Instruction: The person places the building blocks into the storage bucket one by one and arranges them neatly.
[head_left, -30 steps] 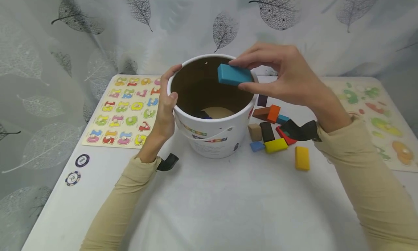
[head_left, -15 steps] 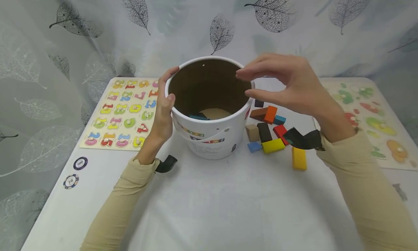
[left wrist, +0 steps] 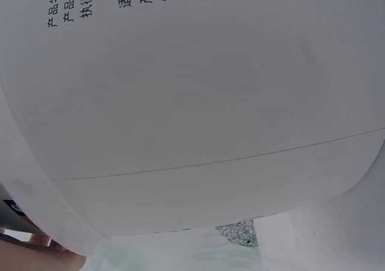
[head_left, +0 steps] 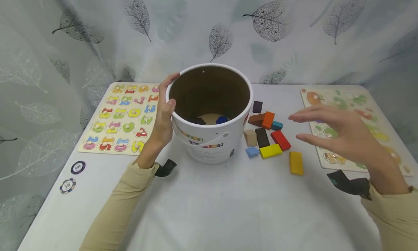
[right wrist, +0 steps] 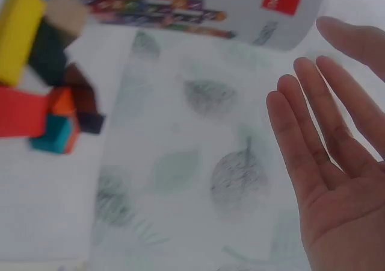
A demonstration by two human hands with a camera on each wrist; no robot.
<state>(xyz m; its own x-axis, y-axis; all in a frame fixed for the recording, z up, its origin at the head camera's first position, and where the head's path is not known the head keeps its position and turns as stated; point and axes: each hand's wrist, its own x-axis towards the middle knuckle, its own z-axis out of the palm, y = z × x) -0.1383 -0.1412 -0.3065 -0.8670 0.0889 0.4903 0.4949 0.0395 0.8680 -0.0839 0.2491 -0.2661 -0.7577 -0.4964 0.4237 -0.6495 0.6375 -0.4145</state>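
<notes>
A white bucket [head_left: 212, 145] stands upright at the table's middle, some dark and blue blocks [head_left: 222, 119] on its floor. My left hand [head_left: 162, 122] grips its rim on the left side, the thumb over the front. In the left wrist view the printed bucket wall [left wrist: 198, 102] fills most of the picture. Off to the right, my right hand [head_left: 339, 135] hovers with its fingers apart and nothing in them; the right wrist view shows its bare palm [right wrist: 343, 205]. Between bucket and right hand lie several blocks, among them a red block [head_left: 281, 140] and an orange-yellow block [head_left: 296, 163].
A number puzzle board [head_left: 98, 149] lies at the back left, partly behind the left hand. At the back right is a vegetable puzzle board [head_left: 365, 95]. Two poker chips, a dark chip [head_left: 78, 167] and a lighter-rimmed chip [head_left: 67, 186], lie near the left edge. A leaf-print curtain [head_left: 196, 33] hangs behind.
The right hand has let go of a teal block inside the bucket and swung away to the right, lower over the table. The left hand keeps its hold on the rim.
</notes>
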